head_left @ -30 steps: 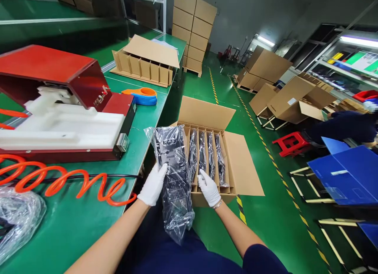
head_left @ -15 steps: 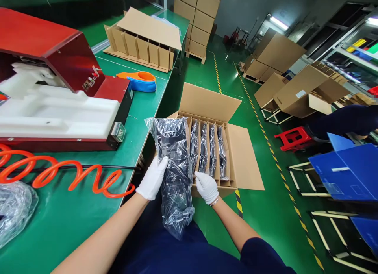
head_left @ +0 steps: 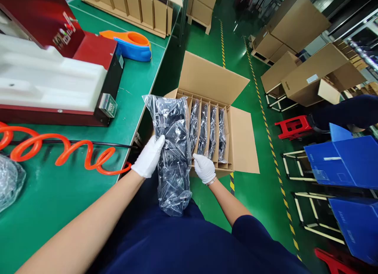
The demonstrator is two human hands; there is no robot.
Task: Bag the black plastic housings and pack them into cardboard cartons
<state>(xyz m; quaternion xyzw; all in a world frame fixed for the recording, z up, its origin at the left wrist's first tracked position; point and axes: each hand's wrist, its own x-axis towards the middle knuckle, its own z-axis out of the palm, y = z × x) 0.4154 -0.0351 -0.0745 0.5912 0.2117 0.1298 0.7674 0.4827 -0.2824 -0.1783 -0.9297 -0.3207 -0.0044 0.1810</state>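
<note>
Both hands wear white gloves. Left hand (head_left: 148, 157) grips the left edge of the bagged black part (head_left: 173, 148) approx. mid-height, fingers curled round it. Right hand (head_left: 204, 168) rests w/ fingers bent at the near rim of the open carton (head_left: 242, 140), touching the bag's right edge; can't tell if it's truly pinching the bag or just steadying it.

Bagged part stands nearly upright between the hands, at the carton's 9 o'clock side, top leaning over the leftmost slot, bottom hanging down toward the lap. Other bagged parts (head_left: 212, 132) already fill the slots toward 3 o'clock, split by cardboard dividers.

Handling, as I judge it: part inside looks rigid, prob. moulded plastic, fairly light. Film is thin, crinkly, slippery, loose at top & bottom, so holding film alone would slide. Best grip is through the bag on the stiff long edges, mid-height, both sides.

Green surface (head_left: 59, 195) at 9 o'clock carries an orange coiled hose (head_left: 63, 156).
</note>
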